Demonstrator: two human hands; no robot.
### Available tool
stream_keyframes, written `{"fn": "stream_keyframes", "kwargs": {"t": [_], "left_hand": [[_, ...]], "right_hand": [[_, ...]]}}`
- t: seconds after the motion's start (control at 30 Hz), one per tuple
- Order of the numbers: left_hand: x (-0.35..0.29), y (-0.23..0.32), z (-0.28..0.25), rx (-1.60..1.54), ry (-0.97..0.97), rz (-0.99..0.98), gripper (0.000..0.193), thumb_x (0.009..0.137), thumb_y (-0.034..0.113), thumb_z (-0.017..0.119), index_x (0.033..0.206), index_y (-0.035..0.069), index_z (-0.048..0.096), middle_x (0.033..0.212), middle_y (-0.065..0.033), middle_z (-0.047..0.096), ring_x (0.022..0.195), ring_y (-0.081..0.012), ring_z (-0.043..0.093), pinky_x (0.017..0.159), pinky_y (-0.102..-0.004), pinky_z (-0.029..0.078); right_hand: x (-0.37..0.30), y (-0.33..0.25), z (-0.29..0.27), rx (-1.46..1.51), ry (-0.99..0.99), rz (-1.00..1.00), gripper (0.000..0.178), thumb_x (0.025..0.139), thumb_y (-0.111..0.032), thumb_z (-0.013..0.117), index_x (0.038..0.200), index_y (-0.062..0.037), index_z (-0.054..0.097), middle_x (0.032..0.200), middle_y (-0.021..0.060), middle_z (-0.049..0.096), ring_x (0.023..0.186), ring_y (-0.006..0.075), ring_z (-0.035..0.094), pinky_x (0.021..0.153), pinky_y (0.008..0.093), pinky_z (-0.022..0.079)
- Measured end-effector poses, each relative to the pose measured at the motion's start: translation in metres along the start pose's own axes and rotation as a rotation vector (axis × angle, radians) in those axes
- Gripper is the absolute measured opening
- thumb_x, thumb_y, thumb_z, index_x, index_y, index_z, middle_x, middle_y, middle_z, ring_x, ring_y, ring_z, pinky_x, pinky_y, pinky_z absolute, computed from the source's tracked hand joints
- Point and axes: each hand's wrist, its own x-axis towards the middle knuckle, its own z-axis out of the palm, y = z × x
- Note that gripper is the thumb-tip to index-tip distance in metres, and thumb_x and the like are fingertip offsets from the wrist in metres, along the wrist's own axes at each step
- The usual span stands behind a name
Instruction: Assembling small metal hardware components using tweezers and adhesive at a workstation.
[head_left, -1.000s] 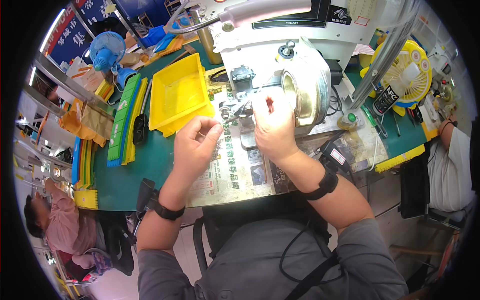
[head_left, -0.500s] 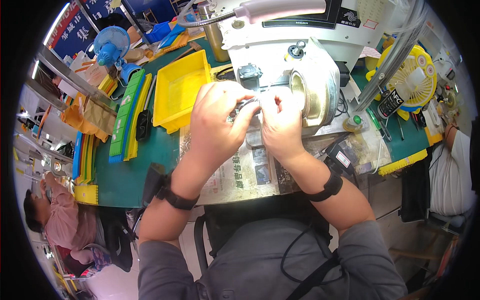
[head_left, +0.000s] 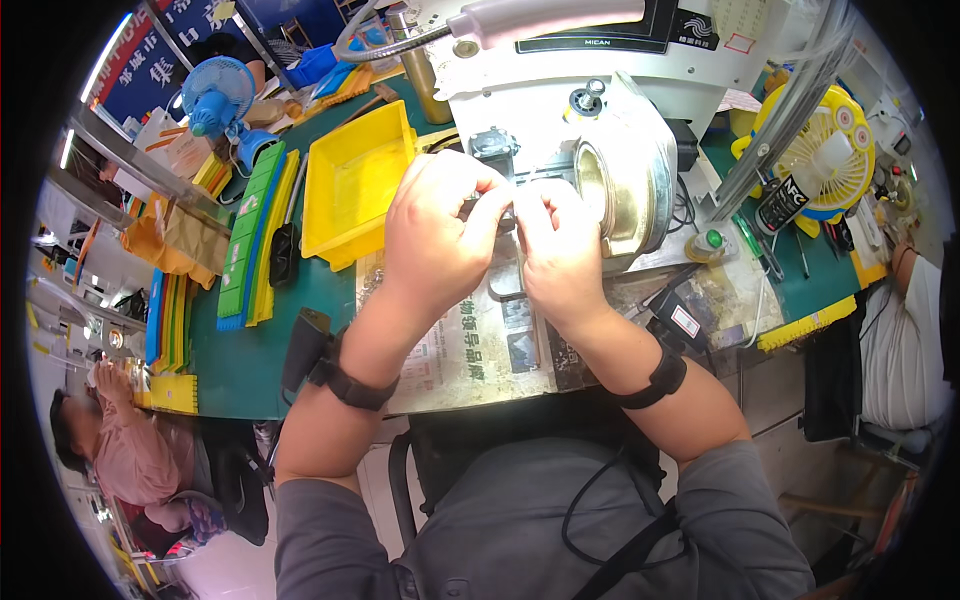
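Note:
In the head view my left hand (head_left: 438, 228) and my right hand (head_left: 560, 250) meet in front of a white bench machine (head_left: 480, 85). Fingers of both are closed in a pinch, thumbs against the forefingers. Whatever lies between the fingertips is too small and too hidden to name. Just right of my right hand is the machine's round metal housing (head_left: 652, 180) with a brass-coloured ring (head_left: 592, 180). A small black block (head_left: 492, 145) sits beyond my fingertips. Below the hands, a stained printed sheet (head_left: 450, 350) covers the bench.
Left of my left hand stands a yellow plastic tray (head_left: 350, 190). Beyond it lie stacked green, blue and yellow strips (head_left: 250, 235) and a blue fan (head_left: 215, 95). On the right are a yellow fan (head_left: 825, 150), a black spray can (head_left: 780, 208) and a small bottle (head_left: 706, 246). A lamp (head_left: 550, 20) hangs above.
The pinched fingertips have shifted slightly, and my left hand has turned a little. The whole view has moved slightly. At far left, a co-worker's hands and head have shifted.

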Motion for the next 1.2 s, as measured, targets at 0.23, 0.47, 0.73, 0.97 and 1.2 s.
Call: {"fn": "stream_keyframes", "kwargs": {"t": [0.23, 0.47, 0.73, 0.97, 1.2], "left_hand": [[-0.012, 0.000, -0.018, 0.046, 0.108, 0.025, 0.015, 0.081, 0.011, 0.075, 0.095, 0.005, 0.071, 0.092, -0.0092, 0.069, 0.087, -0.0259, 0.063, 0.077, -0.0348, 0.048], [-0.061, -0.023, -0.043, -0.143, -0.102, -0.397, 0.016, 0.093, 0.011, 0.069, 0.105, 0.002, 0.070, 0.095, -0.0042, 0.071, 0.084, -0.0124, 0.063, 0.072, -0.0276, 0.046], [-0.069, -0.047, 0.009, 0.182, -0.183, 0.004, 0.026, 0.096, 0.021, 0.064, 0.082, 0.000, 0.066, 0.079, -0.0152, 0.063, 0.076, -0.0357, 0.061, 0.067, -0.0447, 0.049], [-0.055, -0.043, 0.002, 0.237, -0.235, 0.015, 0.026, 0.094, 0.021, 0.066, 0.080, 0.000, 0.067, 0.077, -0.0144, 0.060, 0.072, -0.0354, 0.059, 0.064, -0.0440, 0.047], [-0.061, -0.050, 0.000, 0.211, -0.302, 0.007, 0.021, 0.093, 0.017, 0.065, 0.086, -0.003, 0.068, 0.080, -0.0189, 0.061, 0.076, -0.0378, 0.059, 0.068, -0.0461, 0.047]], "right_hand": [[0.002, 0.002, 0.002, 0.046, 0.069, 0.017, 0.011, 0.100, -0.009, 0.060, 0.098, 0.0011, 0.058, 0.076, 0.0047, 0.059, 0.066, 0.0098, 0.054, 0.059, 0.0276, 0.046], [0.004, 0.000, -0.005, -0.382, -0.035, -0.260, 0.012, 0.091, 0.002, 0.057, 0.103, 0.0013, 0.060, 0.085, 0.0074, 0.053, 0.070, 0.0164, 0.052, 0.065, 0.0312, 0.045], [0.004, 0.008, -0.005, -0.674, -0.004, -0.547, 0.008, 0.095, 0.000, 0.054, 0.099, 0.0059, 0.059, 0.087, 0.0130, 0.057, 0.070, 0.0227, 0.057, 0.064, 0.0336, 0.048], [0.004, 0.012, -0.009, -0.359, -0.062, -0.309, 0.017, 0.088, 0.003, 0.058, 0.105, 0.0072, 0.061, 0.091, 0.0145, 0.054, 0.072, 0.0235, 0.058, 0.063, 0.0340, 0.048], [0.001, 0.011, -0.001, -0.278, 0.056, -0.329, 0.002, 0.093, -0.001, 0.056, 0.095, 0.0001, 0.057, 0.081, 0.0115, 0.054, 0.070, 0.0211, 0.054, 0.067, 0.0349, 0.047]]}}
